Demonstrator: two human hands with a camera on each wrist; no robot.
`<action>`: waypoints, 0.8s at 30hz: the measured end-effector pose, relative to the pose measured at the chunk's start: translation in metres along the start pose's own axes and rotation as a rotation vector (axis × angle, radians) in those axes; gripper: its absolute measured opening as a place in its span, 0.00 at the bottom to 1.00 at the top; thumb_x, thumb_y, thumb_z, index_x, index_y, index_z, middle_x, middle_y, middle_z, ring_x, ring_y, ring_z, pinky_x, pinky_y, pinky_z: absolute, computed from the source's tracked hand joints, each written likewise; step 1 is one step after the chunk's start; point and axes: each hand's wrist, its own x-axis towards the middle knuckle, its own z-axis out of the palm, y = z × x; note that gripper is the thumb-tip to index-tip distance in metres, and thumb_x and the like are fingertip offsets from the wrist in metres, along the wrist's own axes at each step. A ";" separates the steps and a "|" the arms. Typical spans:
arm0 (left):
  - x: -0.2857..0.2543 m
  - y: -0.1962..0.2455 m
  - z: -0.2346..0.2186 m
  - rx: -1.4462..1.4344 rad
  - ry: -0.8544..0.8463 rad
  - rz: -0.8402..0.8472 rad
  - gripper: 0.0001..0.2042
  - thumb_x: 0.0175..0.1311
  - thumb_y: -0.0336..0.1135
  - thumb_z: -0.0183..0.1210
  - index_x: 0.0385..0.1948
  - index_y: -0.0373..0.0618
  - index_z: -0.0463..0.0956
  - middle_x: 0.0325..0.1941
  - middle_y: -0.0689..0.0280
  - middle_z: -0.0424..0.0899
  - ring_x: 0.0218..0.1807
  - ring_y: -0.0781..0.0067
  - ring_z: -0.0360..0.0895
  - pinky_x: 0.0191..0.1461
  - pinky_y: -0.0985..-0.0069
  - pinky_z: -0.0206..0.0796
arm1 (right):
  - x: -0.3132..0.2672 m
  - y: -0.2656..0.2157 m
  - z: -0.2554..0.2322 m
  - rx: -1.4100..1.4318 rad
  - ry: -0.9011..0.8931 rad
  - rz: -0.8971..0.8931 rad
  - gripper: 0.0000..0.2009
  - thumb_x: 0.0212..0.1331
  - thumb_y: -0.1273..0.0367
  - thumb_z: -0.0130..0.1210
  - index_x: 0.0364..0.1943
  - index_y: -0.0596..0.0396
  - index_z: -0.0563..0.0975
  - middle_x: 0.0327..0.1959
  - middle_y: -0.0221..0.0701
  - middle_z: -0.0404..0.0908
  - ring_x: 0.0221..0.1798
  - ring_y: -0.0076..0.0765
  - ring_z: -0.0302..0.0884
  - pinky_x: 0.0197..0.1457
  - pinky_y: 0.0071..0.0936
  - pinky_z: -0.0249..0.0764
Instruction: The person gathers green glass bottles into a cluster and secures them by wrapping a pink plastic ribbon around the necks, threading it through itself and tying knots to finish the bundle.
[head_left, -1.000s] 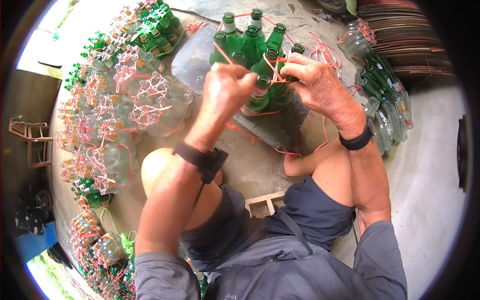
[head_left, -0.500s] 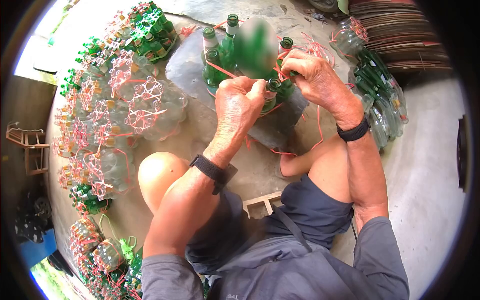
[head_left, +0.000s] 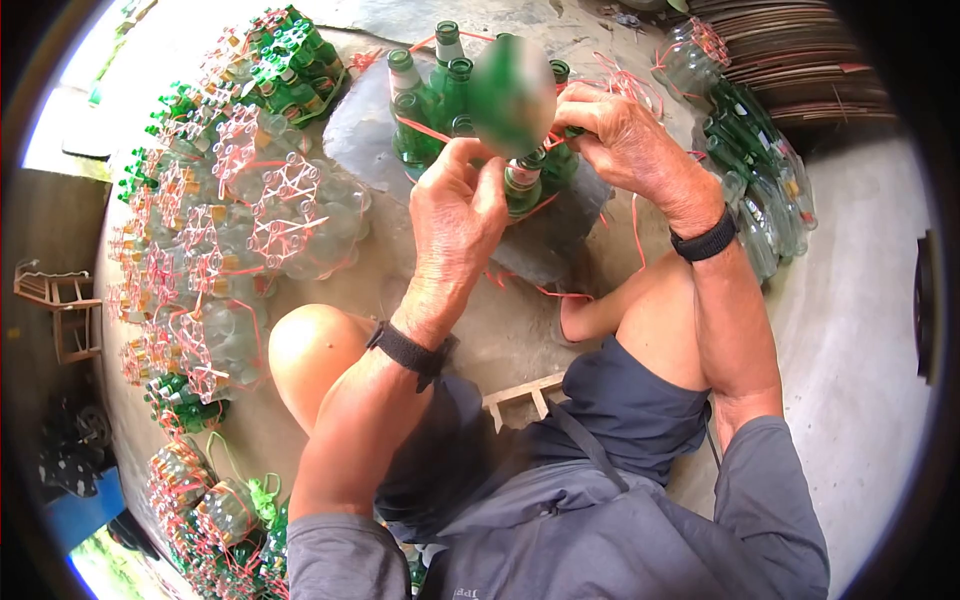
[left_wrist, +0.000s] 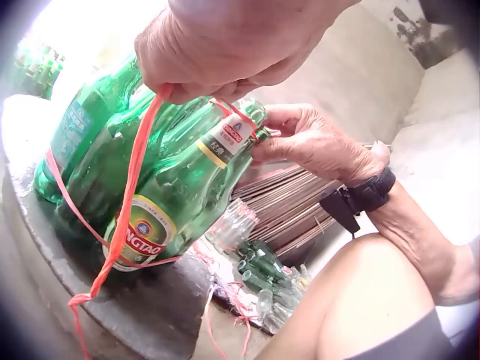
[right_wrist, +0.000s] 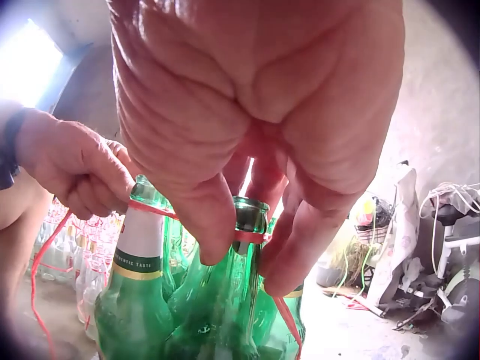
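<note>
A cluster of green glass beer bottles [head_left: 410,140] stands upright on a dark stone slab [head_left: 355,130], a blurred patch covering part of it in the head view. Red plastic twine [left_wrist: 133,187] circles the bottles low down and runs over their necks. My left hand [head_left: 455,195] pinches a strand of it beside the nearest bottle; a loose tail [right_wrist: 43,259] hangs below. My right hand [head_left: 640,150] is at the right-hand bottles, thumb and fingers on either side of one bottle neck [right_wrist: 249,219], pinching the twine there. A labelled bottle [left_wrist: 169,214] leans in the left wrist view.
Tied bundles of clear bottles [head_left: 290,215] and green bottles [head_left: 295,75] fill the left side. More bottles [head_left: 755,150] lie at the right, near stacked flat sheets [head_left: 790,60]. Loose red twine [head_left: 625,85] lies behind the slab. A small wooden stool [head_left: 525,400] shows between my legs.
The bottles have shifted left in the head view. My left hand has gone from a tight fist to a looser pinch. The twine by my right hand now sits lower against the necks.
</note>
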 end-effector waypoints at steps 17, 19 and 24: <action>-0.011 -0.004 -0.011 -0.242 -0.046 -0.206 0.07 0.72 0.30 0.66 0.42 0.35 0.86 0.36 0.73 0.86 0.38 0.84 0.75 0.41 0.80 0.69 | 0.003 -0.006 -0.002 -0.112 0.005 -0.027 0.11 0.56 0.78 0.58 0.42 0.56 0.85 0.50 0.38 0.87 0.54 0.54 0.83 0.61 0.44 0.79; -0.006 -0.011 -0.008 -0.256 -0.061 -0.216 0.07 0.72 0.30 0.66 0.44 0.35 0.86 0.37 0.72 0.86 0.38 0.84 0.76 0.42 0.80 0.69 | 0.004 -0.016 -0.008 -0.188 0.011 -0.053 0.11 0.55 0.77 0.58 0.42 0.55 0.86 0.49 0.37 0.87 0.54 0.53 0.82 0.61 0.45 0.78; 0.003 -0.028 0.004 -0.218 0.023 -0.221 0.10 0.70 0.31 0.69 0.44 0.31 0.88 0.38 0.66 0.91 0.37 0.85 0.79 0.40 0.82 0.72 | 0.019 -0.036 -0.008 -0.273 0.121 -0.038 0.10 0.56 0.75 0.58 0.40 0.51 0.86 0.42 0.35 0.87 0.50 0.53 0.82 0.58 0.47 0.78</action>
